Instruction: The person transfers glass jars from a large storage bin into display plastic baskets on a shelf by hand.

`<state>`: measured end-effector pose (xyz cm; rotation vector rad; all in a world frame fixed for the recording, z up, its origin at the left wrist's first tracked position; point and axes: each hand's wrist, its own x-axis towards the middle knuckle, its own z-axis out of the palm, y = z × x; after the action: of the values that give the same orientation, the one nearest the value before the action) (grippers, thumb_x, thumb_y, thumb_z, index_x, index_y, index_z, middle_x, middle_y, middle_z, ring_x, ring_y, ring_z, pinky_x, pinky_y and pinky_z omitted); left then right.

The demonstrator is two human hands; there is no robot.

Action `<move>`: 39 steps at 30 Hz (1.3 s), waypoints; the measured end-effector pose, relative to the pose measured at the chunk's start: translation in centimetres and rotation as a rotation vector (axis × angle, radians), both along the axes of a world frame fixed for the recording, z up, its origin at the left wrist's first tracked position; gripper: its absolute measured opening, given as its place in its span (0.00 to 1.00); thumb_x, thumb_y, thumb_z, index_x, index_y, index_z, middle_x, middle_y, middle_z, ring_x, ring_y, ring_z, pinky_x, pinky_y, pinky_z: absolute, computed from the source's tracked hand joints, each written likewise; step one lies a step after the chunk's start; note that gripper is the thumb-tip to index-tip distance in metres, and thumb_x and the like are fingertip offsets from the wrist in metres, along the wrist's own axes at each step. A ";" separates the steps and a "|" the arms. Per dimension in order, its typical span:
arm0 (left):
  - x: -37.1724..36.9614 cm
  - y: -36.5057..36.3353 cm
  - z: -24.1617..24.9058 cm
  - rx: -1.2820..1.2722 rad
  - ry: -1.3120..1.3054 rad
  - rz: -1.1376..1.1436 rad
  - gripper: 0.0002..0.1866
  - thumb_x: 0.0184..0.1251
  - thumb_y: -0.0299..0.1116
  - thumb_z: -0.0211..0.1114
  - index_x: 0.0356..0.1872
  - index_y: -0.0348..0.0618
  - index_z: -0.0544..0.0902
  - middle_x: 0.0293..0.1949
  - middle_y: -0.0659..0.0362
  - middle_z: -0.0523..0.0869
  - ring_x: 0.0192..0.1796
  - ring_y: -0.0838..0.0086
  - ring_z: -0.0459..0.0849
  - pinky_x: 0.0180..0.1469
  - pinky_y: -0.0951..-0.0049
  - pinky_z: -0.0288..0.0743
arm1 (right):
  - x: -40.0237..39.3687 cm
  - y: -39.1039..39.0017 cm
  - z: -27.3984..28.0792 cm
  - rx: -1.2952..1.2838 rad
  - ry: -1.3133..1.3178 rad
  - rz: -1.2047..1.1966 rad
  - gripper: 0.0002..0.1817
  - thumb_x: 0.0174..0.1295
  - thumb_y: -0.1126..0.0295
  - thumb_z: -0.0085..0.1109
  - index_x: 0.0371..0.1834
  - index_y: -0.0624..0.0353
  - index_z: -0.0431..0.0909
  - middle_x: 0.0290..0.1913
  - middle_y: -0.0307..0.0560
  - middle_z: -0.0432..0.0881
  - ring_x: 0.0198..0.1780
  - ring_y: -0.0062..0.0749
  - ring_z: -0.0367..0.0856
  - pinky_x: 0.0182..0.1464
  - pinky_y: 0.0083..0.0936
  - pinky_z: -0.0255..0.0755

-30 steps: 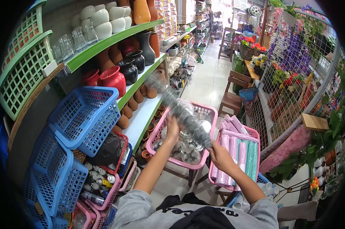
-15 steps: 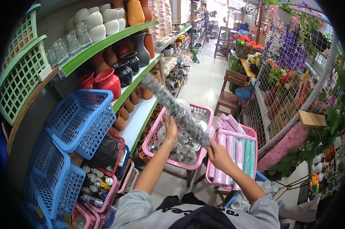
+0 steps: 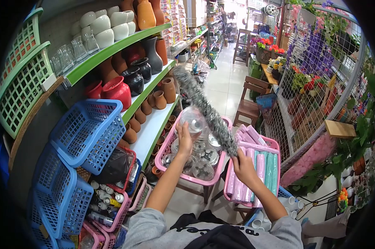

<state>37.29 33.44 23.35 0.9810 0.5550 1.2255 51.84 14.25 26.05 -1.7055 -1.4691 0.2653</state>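
My right hand (image 3: 244, 167) is closed round the near end of a fluffy grey duster (image 3: 214, 118), which slants up and away to the left. My left hand (image 3: 185, 140) grips a clear round dish-like piece (image 3: 191, 119) with a silvery centre, tilted up above a pink basket (image 3: 195, 180). Stacks of similar clear round pieces (image 3: 203, 169) fill that basket. The duster passes just right of the raised piece and overlaps the basket's far right side in this view.
A second pink basket (image 3: 278, 179) holds wrapped pink and green rolls (image 3: 260, 168). Shelves with vases (image 3: 117, 92) and white bowls (image 3: 102, 25) stand left, above blue baskets (image 3: 85, 133). A wooden chair (image 3: 248, 99) and wire rack (image 3: 303, 103) stand right.
The duster has swung to the right, its far end rising and moving away from my left hand. The clear round piece in my left hand now shows more fully. My right hand shifted slightly right.
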 end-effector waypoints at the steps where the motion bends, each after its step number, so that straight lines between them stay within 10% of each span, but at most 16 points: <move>1: -0.2 0.0 0.7 -0.036 0.002 0.018 0.25 0.71 0.47 0.44 0.65 0.54 0.50 0.57 0.56 0.67 0.55 0.70 0.73 0.49 0.63 0.77 | -0.2 -0.3 -0.4 0.040 -0.047 0.014 0.11 0.60 0.73 0.50 0.45 0.65 0.68 0.25 0.67 0.76 0.29 0.65 0.75 0.30 0.50 0.67; 11: -0.5 -0.4 -1.2 -0.033 0.002 0.048 0.30 0.71 0.51 0.41 0.69 0.57 0.45 0.65 0.56 0.58 0.60 0.64 0.68 0.51 0.61 0.73 | 2.8 1.4 -1.5 0.019 0.070 -0.092 0.12 0.61 0.72 0.50 0.46 0.64 0.69 0.21 0.66 0.74 0.24 0.59 0.75 0.25 0.41 0.67; 14: -0.6 0.1 -0.7 -0.210 -0.157 -0.094 0.26 0.71 0.55 0.36 0.60 0.51 0.64 0.56 0.57 0.72 0.56 0.67 0.73 0.55 0.57 0.69 | 0.9 0.3 -2.1 0.079 0.049 0.004 0.12 0.59 0.73 0.50 0.46 0.64 0.69 0.23 0.65 0.75 0.25 0.59 0.76 0.26 0.42 0.67; 29: -2.2 0.2 -0.2 -0.382 -0.274 -0.417 0.33 0.64 0.63 0.39 0.59 0.48 0.67 0.51 0.54 0.76 0.49 0.62 0.79 0.42 0.56 0.80 | 0.0 0.5 -2.3 0.027 0.047 0.095 0.12 0.60 0.74 0.50 0.46 0.65 0.70 0.19 0.61 0.74 0.23 0.57 0.75 0.25 0.36 0.66; 39: -1.8 0.1 0.1 0.096 0.009 -0.377 0.37 0.52 0.54 0.68 0.59 0.48 0.64 0.46 0.58 0.77 0.51 0.66 0.80 0.49 0.53 0.80 | -0.7 -0.1 -1.9 0.061 0.181 0.076 0.08 0.61 0.74 0.51 0.41 0.65 0.69 0.15 0.53 0.69 0.14 0.32 0.68 0.21 0.30 0.62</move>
<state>35.49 33.57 23.46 1.1151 0.3009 0.9168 51.15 14.14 24.15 -1.5371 -1.3960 0.4009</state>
